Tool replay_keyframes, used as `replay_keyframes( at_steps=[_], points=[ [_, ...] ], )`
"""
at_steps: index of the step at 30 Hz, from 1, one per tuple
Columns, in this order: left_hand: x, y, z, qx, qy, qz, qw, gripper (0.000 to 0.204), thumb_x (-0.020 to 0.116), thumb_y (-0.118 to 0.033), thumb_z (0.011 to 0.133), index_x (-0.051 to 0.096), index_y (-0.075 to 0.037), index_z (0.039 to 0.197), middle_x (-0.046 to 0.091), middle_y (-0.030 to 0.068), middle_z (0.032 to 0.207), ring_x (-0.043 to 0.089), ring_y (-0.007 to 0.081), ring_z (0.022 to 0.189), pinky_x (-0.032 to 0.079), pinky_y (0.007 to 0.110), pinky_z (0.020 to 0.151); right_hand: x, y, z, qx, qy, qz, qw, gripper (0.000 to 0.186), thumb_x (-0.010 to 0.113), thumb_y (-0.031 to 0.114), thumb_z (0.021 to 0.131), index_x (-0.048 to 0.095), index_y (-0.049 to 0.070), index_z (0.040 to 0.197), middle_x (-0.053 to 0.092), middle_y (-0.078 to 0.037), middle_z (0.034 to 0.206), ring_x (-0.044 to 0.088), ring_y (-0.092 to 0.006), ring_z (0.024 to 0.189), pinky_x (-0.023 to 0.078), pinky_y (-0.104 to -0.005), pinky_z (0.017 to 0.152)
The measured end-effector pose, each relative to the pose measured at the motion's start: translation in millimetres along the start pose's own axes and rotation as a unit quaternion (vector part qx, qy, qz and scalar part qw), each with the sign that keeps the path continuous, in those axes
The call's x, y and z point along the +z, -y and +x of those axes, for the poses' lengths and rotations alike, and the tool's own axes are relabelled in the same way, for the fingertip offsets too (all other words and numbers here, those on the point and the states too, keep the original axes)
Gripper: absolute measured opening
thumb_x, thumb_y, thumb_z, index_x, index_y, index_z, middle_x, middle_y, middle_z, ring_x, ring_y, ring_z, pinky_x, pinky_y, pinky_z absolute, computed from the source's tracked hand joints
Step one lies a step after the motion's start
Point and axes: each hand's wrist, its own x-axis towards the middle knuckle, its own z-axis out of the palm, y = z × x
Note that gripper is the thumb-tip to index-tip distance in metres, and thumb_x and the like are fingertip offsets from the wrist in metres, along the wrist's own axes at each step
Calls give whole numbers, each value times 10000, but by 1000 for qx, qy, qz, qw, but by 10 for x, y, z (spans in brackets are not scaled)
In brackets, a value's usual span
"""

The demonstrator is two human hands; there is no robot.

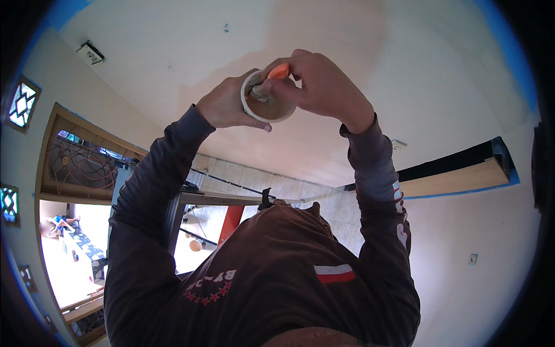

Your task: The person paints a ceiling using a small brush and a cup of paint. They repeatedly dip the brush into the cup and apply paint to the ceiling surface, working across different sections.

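Observation:
Up in front of me, my left hand [226, 103] is wrapped round the side of a small whitish tub [247, 107], its thumb along the near rim. Brownish paint-like liquid [276, 110] lies inside. My right hand [324, 87] is closed on a paintbrush with an orange handle [280, 71], over the tub's right rim. The brush's pale, smeared head [259, 92] dips into the tub; its tip is hard to make out. Both forearms are raised in dark long sleeves.
A pale painted surface [202, 40] with blue edging spreads beyond my hands. Ladder parts [173, 225] stand close at my left. A ledge [457, 176] with a black top juts out at right. Below are a tiled floor [231, 172], a bucket [196, 245] and, through the doorway, a person [62, 223].

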Motion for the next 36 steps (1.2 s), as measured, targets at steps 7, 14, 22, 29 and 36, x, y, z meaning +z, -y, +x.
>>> replay_keyframes(
  at_steps=[7, 14, 22, 29, 36],
  points=[
    [-8, -31, 10, -7, -15, 18, 1000, 961, 932, -373, 604, 458, -12, 1358, 642, 156, 1214, 631, 286, 1112, 498, 377, 971, -32, -123, -107, 71, -193, 199, 958, 266, 626, 277, 910, 706, 24, 901, 677, -68, 680, 564, -155, 537, 442, -319, 534],
    [13, -35, 4, -33, -10, -40, 999, 885, 930, -337, 621, 502, -11, 1323, 647, 142, 1219, 622, 264, 1130, 490, 365, 986, -36, -290, -309, 214, -240, 326, 889, 254, 575, 219, 913, 690, -8, 916, 669, -68, 671, 458, -64, 531, 353, -243, 485],
    [-3, -57, -3, -45, 3, -80, 996, 815, 923, -270, 637, 526, -10, 1300, 661, 117, 1181, 630, 231, 1088, 499, 354, 962, 10, -388, -455, 311, -223, 539, 750, 237, 586, 239, 929, 670, 18, 918, 629, -54, 665, 437, -38, 523, 292, -193, 450],
    [6, -32, -13, -32, -8, -89, 995, 839, 924, -267, 634, 514, -22, 1323, 653, 112, 1196, 625, 227, 1098, 498, 348, 967, 92, -439, -473, 325, -239, 559, 725, 351, 604, 370, 965, 645, 25, 913, 610, -51, 658, 446, -41, 523, 322, -190, 450],
    [6, -60, -14, -20, -14, -86, 996, 888, 922, -276, 641, 477, -24, 1366, 640, 116, 1222, 612, 229, 1127, 488, 352, 984, 170, -428, -488, 306, -274, 557, 722, 435, 590, 470, 966, 620, 49, 860, 593, -40, 651, 479, -43, 531, 342, -178, 447]
  ],
)
